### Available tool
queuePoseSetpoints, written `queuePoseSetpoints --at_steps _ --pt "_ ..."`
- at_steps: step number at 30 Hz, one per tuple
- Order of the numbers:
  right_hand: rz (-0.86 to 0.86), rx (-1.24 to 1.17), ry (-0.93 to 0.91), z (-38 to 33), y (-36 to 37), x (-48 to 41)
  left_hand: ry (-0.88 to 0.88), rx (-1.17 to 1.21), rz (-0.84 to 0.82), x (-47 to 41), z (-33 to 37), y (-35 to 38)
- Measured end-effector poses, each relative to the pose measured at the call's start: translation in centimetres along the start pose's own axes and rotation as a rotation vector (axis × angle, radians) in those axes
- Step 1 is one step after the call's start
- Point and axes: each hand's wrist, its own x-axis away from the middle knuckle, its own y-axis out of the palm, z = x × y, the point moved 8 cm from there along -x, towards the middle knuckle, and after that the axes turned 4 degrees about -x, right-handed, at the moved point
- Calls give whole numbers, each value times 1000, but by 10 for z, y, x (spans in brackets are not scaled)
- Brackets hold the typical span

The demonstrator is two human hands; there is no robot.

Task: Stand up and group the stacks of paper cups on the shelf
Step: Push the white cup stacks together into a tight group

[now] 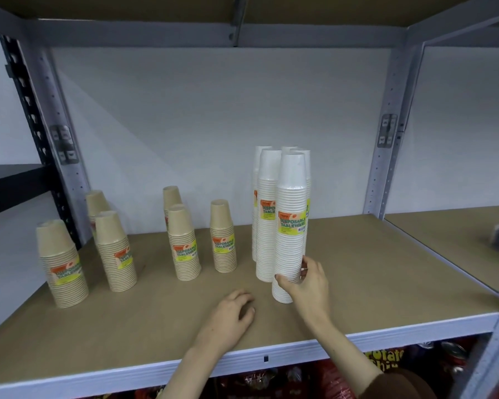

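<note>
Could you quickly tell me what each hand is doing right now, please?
Left hand: empty, resting on the shelf.
Right hand: gripping the front white cup stack.

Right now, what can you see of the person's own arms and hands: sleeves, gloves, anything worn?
Both hands are bare: no gloves, rings or watch show on the left hand or the right hand. The left forearm is uncovered as far as the frame shows. The right forearm is bare too, up to a dark brown sleeve pushed back toward the elbow at the bottom edge.

Even, soft overhead light; blurred, wide-angle-bent edges.
</note>
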Motion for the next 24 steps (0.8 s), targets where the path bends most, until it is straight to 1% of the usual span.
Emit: queuePoseSetpoints --at_steps 10,24 --pt "29 5 7 5 -8 -6 -5 -7 -4 1 1 0" --pt "-18 17 11 11 -5 -10 2 -11 -3 0 2 0"
